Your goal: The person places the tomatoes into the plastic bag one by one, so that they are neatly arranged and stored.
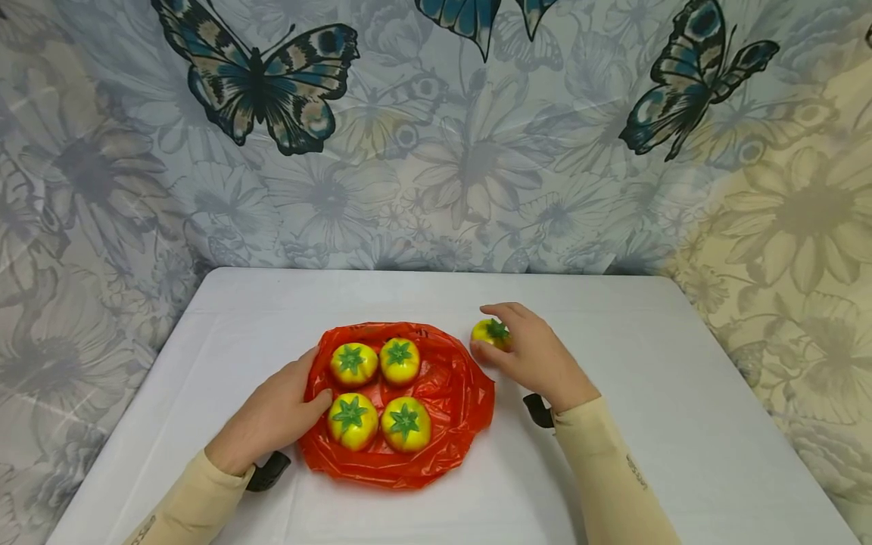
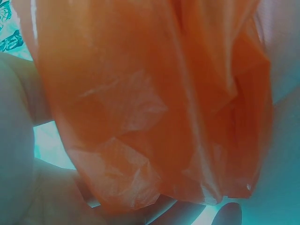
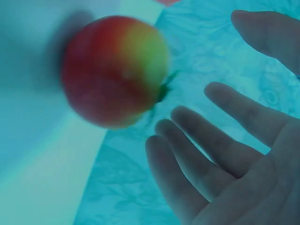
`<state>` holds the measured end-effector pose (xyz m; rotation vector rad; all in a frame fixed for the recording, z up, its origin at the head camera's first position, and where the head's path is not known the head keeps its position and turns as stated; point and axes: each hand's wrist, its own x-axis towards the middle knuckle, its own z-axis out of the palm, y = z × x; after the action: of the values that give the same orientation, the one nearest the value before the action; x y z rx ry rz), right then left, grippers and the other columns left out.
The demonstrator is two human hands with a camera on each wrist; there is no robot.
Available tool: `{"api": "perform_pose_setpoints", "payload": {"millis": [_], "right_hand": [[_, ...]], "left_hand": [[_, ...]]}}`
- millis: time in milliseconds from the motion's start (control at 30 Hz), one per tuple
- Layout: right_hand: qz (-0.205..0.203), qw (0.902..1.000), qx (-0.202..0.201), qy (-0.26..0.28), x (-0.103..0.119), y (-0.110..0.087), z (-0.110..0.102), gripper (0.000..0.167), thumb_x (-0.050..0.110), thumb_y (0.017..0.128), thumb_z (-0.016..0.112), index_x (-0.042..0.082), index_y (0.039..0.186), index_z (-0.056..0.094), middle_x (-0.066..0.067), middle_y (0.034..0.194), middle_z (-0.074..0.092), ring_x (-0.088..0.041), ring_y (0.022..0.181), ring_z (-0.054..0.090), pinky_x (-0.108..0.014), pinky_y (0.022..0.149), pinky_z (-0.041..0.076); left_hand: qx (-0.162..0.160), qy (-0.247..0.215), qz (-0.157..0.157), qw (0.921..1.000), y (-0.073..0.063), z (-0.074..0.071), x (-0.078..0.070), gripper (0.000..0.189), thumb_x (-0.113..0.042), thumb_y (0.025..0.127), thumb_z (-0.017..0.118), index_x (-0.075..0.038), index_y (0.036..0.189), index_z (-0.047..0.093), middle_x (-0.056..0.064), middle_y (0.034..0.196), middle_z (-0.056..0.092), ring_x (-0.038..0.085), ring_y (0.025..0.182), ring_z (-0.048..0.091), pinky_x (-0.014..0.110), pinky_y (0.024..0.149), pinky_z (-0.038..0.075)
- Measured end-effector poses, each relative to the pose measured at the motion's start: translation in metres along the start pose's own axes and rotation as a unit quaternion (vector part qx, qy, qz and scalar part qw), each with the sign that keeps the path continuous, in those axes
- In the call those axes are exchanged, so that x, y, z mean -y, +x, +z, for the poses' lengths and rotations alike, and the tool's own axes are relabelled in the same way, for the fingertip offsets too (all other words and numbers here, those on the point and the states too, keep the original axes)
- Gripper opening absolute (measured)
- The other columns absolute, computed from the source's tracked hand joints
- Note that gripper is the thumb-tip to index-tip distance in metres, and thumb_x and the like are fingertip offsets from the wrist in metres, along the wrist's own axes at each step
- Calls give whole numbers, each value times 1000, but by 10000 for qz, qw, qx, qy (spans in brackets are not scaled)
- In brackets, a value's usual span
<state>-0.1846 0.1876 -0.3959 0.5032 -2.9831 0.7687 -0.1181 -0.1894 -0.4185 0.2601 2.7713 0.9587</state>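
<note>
A red plastic bag (image 1: 450, 401) lies spread on the table, its rim rolled out into a shallow round shape. Inside it sit several yellow-green and red toy tomatoes (image 1: 353, 365) with green star-shaped tops. My left hand (image 1: 286, 405) grips the bag's left side, thumb over the rim and fingers behind it; crumpled plastic (image 2: 140, 103) fills the left wrist view. Right of the bag, one more tomato (image 3: 115, 72) rests on the table. My right hand (image 1: 538, 356) hovers around it, fingers (image 3: 201, 140) spread and apart from the tomato in the right wrist view.
The white-covered table (image 1: 681, 424) ends at a back edge just beyond the bag. Behind and beside it hangs fabric (image 1: 477, 174) printed with flowers and butterflies. Dark wrist devices (image 1: 269, 471) sit under both sleeves.
</note>
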Motion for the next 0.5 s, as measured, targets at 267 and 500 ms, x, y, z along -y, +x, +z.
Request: {"api": "perform_pose_setpoints", "payload": {"millis": [267,500], "right_hand": [[157,9999,21,-66,-16,6,9,63,37,98,78,9,152,59,-17,153,60,-41,140,60,-60,114,53],[290,9995,144,-36,-22,8,16,65,37,99,77,10,154,57,-19,153,60,-41,134,63,-58,110,57]], "left_hand": [[-4,-12,43,10000,1,0,1,75,-23,104,62,-4,169,30,19,159,57,35,136,62,60,108,57],[-9,-16,68,10000,1,0,1,75,-22,104,62,-4,169,31,18,159,57,34,135,63,59,108,58]]}}
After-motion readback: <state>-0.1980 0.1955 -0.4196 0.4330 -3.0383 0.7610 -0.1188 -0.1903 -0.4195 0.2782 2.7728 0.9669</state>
